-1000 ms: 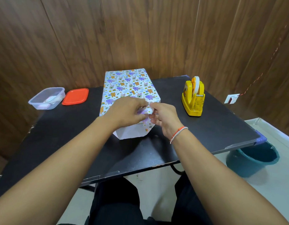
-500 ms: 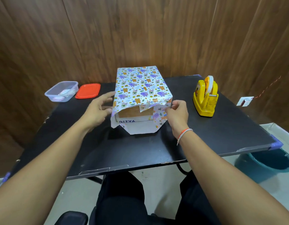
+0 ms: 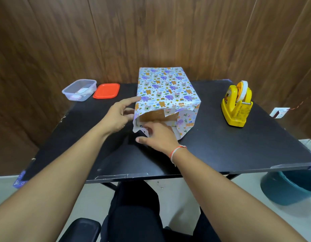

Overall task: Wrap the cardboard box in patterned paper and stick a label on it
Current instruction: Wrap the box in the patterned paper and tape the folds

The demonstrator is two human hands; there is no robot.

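Observation:
The cardboard box [image 3: 151, 116] lies lengthwise in the middle of the black table [image 3: 221, 145], covered on top and sides by animal-patterned paper [image 3: 165, 88]. Its near end is open, with brown cardboard showing between loose flaps. My left hand [image 3: 116, 117] is at the box's left near corner, fingers straight, the index fingertip touching the paper's edge. My right hand [image 3: 160, 137] lies palm down in front of the open end, fingers spread over the white bottom flap [image 3: 139, 132]. Whether it pinches the flap is hidden.
A yellow tape dispenser [image 3: 236, 105] stands right of the box. At the back left sit a clear plastic container [image 3: 79, 89] and its red lid [image 3: 106, 90]. A teal bucket [image 3: 291, 187] is on the floor under the table's right corner. Wooden wall behind.
Both hands let go of the near-end flaps, which sprang open. My left hand went to the box's left corner; my right hand then moved from the right flap down to the bottom flap.

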